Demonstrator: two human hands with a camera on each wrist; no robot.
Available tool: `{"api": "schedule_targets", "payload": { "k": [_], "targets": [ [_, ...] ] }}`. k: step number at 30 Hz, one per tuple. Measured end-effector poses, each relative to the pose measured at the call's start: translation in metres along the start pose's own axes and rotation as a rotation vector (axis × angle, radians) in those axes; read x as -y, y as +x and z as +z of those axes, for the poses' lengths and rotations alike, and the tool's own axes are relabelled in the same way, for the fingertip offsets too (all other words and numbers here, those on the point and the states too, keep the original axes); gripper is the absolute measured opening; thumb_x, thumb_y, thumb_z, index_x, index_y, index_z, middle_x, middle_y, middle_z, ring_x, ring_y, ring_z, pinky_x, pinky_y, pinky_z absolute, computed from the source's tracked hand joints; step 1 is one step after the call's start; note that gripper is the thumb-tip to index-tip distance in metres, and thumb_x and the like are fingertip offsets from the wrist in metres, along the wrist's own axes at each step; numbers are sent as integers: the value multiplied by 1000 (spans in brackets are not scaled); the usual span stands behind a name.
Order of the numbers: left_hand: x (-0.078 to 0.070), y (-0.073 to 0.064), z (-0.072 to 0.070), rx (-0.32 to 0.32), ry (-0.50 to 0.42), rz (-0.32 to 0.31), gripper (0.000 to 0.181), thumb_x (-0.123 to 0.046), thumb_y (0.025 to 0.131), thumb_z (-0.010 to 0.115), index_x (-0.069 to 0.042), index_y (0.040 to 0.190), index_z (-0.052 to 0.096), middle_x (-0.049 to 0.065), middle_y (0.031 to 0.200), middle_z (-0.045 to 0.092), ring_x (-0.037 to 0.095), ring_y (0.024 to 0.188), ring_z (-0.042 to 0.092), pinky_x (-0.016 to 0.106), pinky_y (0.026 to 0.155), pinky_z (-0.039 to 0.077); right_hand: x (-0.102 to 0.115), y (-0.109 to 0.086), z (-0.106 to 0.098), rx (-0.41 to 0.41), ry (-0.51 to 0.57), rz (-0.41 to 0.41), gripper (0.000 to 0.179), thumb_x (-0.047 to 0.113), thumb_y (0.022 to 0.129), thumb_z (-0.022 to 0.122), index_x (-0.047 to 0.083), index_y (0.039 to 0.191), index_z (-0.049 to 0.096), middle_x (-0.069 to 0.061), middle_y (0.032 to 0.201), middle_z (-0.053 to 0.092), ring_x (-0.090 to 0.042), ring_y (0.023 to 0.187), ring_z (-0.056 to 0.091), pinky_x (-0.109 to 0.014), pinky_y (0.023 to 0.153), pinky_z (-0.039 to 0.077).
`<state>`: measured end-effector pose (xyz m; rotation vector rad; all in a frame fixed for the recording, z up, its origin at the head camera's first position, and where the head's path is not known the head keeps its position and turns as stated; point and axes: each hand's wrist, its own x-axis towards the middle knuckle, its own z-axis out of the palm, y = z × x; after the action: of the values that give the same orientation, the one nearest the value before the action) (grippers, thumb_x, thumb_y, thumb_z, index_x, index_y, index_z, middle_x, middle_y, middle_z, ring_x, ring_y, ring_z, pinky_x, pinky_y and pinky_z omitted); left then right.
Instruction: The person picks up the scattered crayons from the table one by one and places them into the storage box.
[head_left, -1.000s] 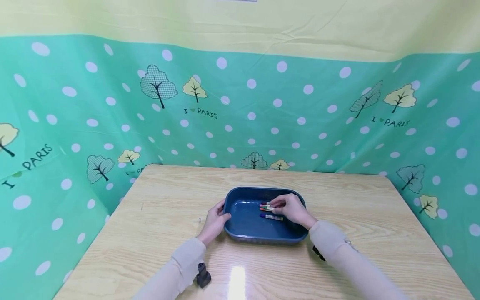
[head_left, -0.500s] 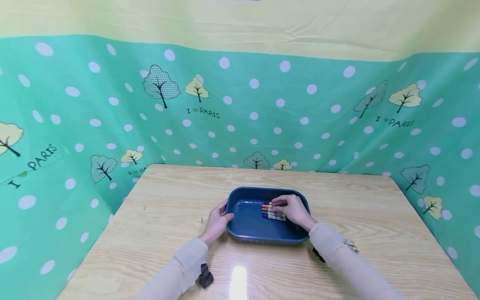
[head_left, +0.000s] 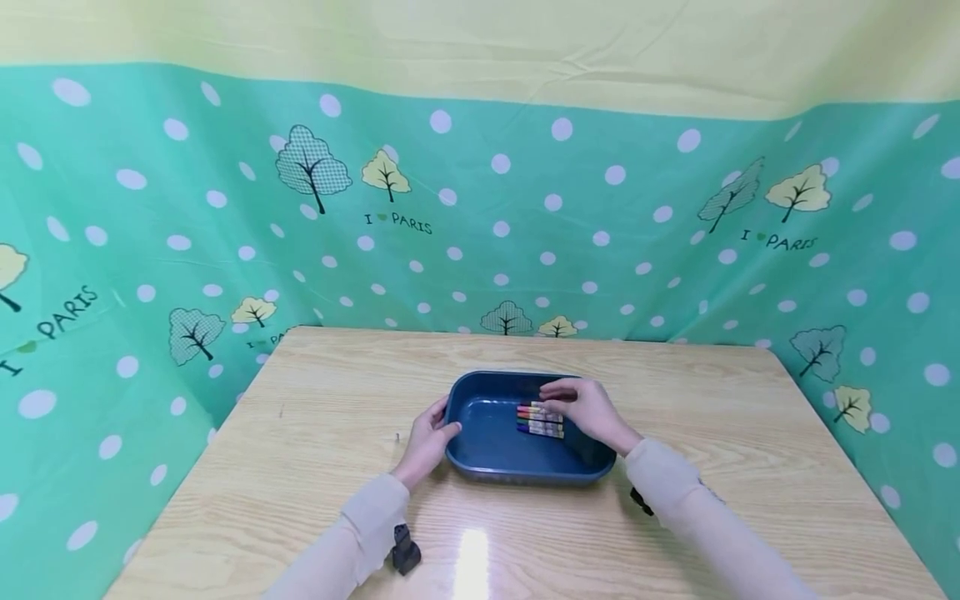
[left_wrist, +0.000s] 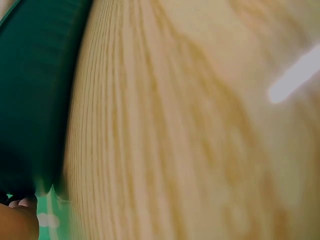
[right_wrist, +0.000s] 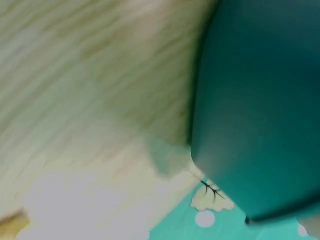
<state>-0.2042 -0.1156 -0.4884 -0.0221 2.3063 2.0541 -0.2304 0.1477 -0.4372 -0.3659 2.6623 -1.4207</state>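
Note:
A dark blue plastic tub [head_left: 502, 457] stands on the table. My left hand [head_left: 427, 443] grips its left rim, thumb on the inner side and fingers outside. Inside, toward the right, several paper-wrapped crayons [head_left: 542, 429] lie side by side in a row, with blue, green, orange, pink and dark tips. My right hand [head_left: 594, 411] reaches over the right rim, its bent fingers and thumb just above the far end of the row and partly covering it. No crayon shows between them. The tub's outer wall [left_wrist: 35, 100] fills the left side of the left wrist view.
The wooden table [head_left: 337, 375] extends around the tub, with a bright light reflection [head_left: 471, 558] near the front. A green and yellow printed cloth [head_left: 480, 167] hangs behind and along both sides. The tub's outer side [right_wrist: 260, 110] also fills the right wrist view's right half.
A green-tipped crayon, under my right fingers a second ago, now lies in the row by the blue one. My right hand has drawn slightly up and away. My left hand keeps its hold.

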Motion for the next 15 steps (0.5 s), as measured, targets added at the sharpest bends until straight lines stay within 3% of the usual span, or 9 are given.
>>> {"api": "schedule_targets", "payload": {
  "k": [15],
  "targets": [
    [5, 3, 2, -19, 5, -2, 55, 4, 84, 50, 6, 137, 35, 27, 140, 36, 38, 127, 39, 44, 104, 37, -36, -45, -71, -39, -36, 37, 31, 15, 85, 63, 1, 113, 63, -15, 109, 66, -24, 99, 64, -25, 79, 56]
  ]
}}
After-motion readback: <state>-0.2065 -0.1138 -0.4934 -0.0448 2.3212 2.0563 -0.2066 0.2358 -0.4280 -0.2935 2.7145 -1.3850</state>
